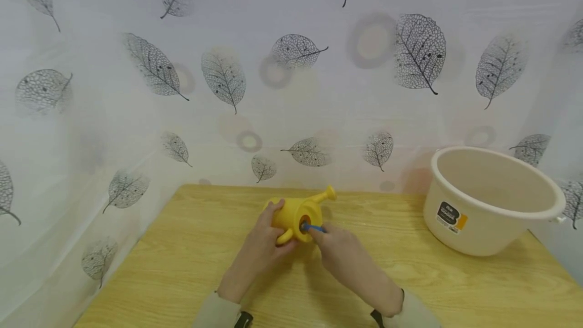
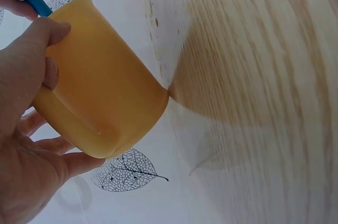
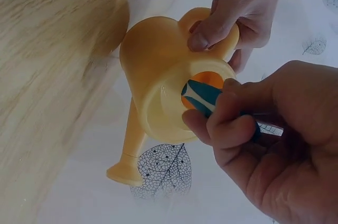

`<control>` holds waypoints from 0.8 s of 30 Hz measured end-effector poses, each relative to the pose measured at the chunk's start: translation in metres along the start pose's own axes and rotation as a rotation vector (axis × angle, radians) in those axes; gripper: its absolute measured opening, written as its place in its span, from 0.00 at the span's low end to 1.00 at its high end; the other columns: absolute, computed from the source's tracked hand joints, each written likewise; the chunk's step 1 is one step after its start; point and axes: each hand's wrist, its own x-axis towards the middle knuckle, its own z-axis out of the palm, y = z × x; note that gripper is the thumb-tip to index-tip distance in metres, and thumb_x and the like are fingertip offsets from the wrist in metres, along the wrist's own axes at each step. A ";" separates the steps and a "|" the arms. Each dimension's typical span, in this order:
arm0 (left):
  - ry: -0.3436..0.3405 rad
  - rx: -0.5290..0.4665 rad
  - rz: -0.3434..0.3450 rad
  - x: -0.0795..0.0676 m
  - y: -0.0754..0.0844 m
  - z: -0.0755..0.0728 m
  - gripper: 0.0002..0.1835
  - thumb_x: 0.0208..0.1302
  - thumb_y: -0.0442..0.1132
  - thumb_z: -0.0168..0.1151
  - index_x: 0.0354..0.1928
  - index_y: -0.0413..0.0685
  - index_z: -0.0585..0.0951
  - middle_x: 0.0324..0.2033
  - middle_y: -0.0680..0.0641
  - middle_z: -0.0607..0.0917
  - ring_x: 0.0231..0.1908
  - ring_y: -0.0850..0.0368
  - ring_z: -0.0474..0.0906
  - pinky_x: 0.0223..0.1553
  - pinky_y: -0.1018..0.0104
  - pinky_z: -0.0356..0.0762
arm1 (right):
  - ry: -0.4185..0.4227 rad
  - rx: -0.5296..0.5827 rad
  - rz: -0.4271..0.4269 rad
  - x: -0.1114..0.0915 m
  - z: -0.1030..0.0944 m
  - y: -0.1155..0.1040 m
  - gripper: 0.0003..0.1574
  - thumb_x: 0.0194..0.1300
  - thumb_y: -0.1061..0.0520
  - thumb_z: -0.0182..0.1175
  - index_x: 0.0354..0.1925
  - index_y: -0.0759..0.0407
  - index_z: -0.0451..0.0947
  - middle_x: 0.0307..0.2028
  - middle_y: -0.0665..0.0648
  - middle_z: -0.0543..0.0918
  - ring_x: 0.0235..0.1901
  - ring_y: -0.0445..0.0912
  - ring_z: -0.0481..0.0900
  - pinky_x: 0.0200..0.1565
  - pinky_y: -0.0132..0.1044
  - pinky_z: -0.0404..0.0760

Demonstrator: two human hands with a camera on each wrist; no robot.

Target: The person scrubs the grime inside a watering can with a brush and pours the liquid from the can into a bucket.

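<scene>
A yellow toy watering can (image 1: 287, 211) is tipped on its side close over the table, its top opening turned to the right hand and its spout pointing off to the right. My left hand (image 1: 263, 239) grips it by the handle, thumb lying along the body in the left wrist view. Between the thumb and curled fingers of my right hand (image 3: 264, 123) is a slim blue-teal tool (image 3: 203, 94) with a white stripe, possibly a brush. One end of it sits at the can's round, orange-lined opening (image 3: 211, 77); much of its grip is hidden by the fingers.
A large cream plastic tub (image 1: 473, 227) with a dark label stands at the right of the wood-grain table (image 1: 191, 267). Behind the table and along its left side hangs a white sheet (image 1: 255, 130) printed with leaf skeletons.
</scene>
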 end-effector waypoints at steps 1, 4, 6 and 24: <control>0.003 0.001 0.001 0.000 0.000 0.000 0.16 0.56 0.43 0.78 0.18 0.44 0.83 0.68 0.32 0.73 0.70 0.34 0.70 0.73 0.45 0.68 | -0.011 0.036 0.009 0.001 -0.001 0.000 0.21 0.54 0.72 0.71 0.46 0.59 0.83 0.22 0.50 0.76 0.19 0.36 0.61 0.19 0.22 0.64; 0.003 0.009 0.005 0.000 0.000 0.000 0.17 0.56 0.43 0.78 0.17 0.44 0.83 0.68 0.32 0.73 0.70 0.34 0.70 0.72 0.46 0.70 | -0.065 0.185 0.059 0.003 -0.005 0.002 0.15 0.64 0.68 0.66 0.50 0.61 0.86 0.18 0.46 0.70 0.19 0.33 0.59 0.19 0.22 0.64; 0.002 0.013 0.009 0.000 0.001 0.000 0.17 0.56 0.44 0.78 0.17 0.43 0.83 0.68 0.31 0.73 0.70 0.34 0.70 0.72 0.46 0.70 | -0.100 0.303 0.114 0.005 -0.008 0.004 0.14 0.69 0.66 0.62 0.51 0.62 0.86 0.17 0.44 0.65 0.18 0.32 0.56 0.19 0.23 0.62; -0.018 0.020 -0.038 0.000 0.001 -0.001 0.18 0.56 0.46 0.78 0.16 0.46 0.82 0.70 0.34 0.72 0.72 0.34 0.68 0.75 0.46 0.66 | -0.180 0.614 0.283 0.006 -0.027 0.016 0.14 0.74 0.62 0.58 0.50 0.67 0.86 0.13 0.45 0.73 0.09 0.30 0.67 0.11 0.24 0.66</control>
